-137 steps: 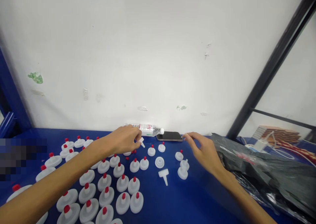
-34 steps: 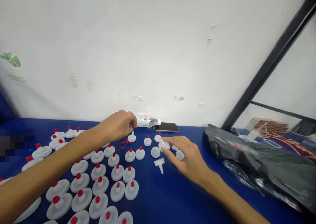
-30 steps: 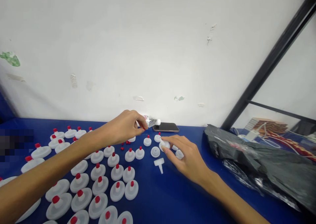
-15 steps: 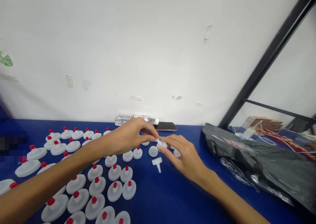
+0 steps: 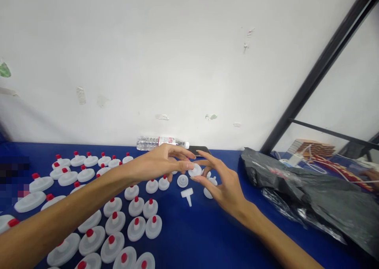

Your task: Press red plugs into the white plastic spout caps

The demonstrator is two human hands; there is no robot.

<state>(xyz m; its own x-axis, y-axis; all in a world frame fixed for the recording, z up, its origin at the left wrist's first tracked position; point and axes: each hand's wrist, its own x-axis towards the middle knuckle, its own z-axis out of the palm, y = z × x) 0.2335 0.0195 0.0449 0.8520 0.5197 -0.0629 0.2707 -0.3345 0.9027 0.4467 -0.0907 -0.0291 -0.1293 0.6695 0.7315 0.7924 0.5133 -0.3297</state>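
My two hands meet above the blue table point(image 5: 213, 237) near its middle. My right hand point(image 5: 220, 182) pinches a white plastic cap point(image 5: 195, 169) between thumb and fingers. My left hand point(image 5: 160, 165) has its fingertips pressed to the same cap, pinched; whether a red tip is between them I cannot make out. Just below lie a white cap point(image 5: 182, 180) upside down and another white cap point(image 5: 187, 194) on its side, both without red tips. Several white caps with red tips point(image 5: 134, 205) stand in rows at the left.
A clear water bottle point(image 5: 161, 142) lies on its side by the white wall, a dark phone point(image 5: 201, 149) next to it. A crumpled black plastic bag point(image 5: 310, 198) covers the table's right. A black metal post point(image 5: 319, 67) rises slanted at right.
My left hand has come right from the loose red tips to meet my right hand. My right hand has lifted a white cap off the table, and both hands now pinch at it.
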